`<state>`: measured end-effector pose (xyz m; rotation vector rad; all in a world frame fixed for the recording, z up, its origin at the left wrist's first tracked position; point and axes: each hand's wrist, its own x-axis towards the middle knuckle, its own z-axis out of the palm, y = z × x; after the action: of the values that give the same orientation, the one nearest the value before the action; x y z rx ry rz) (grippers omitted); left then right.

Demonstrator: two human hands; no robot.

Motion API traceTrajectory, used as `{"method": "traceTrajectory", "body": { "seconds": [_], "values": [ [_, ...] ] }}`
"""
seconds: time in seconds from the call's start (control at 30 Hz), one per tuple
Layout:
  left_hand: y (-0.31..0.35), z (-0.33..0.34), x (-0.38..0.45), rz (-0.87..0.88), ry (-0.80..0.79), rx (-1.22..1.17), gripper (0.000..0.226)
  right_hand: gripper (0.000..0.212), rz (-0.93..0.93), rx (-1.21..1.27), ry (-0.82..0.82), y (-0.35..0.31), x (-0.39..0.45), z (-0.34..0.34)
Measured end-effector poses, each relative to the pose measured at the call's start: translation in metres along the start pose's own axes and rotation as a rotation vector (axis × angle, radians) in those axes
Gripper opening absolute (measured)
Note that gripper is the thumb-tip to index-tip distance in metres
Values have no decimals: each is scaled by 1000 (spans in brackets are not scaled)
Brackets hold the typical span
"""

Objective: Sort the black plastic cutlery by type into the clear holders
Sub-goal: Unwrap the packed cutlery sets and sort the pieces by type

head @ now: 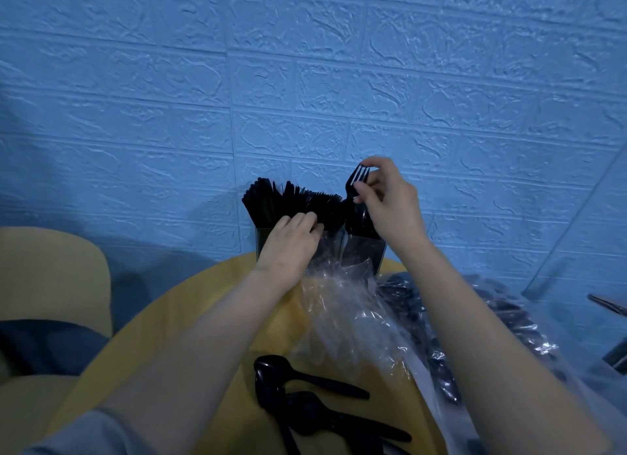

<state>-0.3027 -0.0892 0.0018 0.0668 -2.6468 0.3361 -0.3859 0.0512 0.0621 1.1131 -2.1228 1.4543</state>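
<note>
At the centre of the frame, our right hand (pixel 386 200) pinches a black fork (pixel 354 186) between thumb and fingertips, tines up, its handle dropping into the right part of the clear holders (pixel 369 247). Just left of it, our left hand (pixel 288 247) reaches into the packed black cutlery (pixel 291 200) standing upright in the holders, the fingers curled among the handles; whether they actually grip one we cannot tell. The holders stand at the far edge of a round yellow table (pixel 190 319), against a blue embossed brick-pattern wall (pixel 305 64).

Below the holders, crumpled clear plastic wrap (pixel 339 312) spreads toward us. At the lower centre of the frame, several black spoons (pixel 305 386) lie loose on the table. To the right, a plastic bag of more black cutlery (pixel 441 336) lies beside our right forearm. A tan chair (pixel 51 271) sits at the left edge. We can read no brand, label or writing anywhere.
</note>
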Motion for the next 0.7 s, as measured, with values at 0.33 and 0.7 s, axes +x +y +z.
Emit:
{"method": "traceTrajectory", "body": {
  "seconds": [0.33,0.7],
  "values": [
    [3,5,0,-124,-109,-114,64,23,20,-10,30,-1,16,-2],
    [6,6,-8,-157,-97,-239,57,46,-127,-787,-259,34,-12,32]
  ]
}}
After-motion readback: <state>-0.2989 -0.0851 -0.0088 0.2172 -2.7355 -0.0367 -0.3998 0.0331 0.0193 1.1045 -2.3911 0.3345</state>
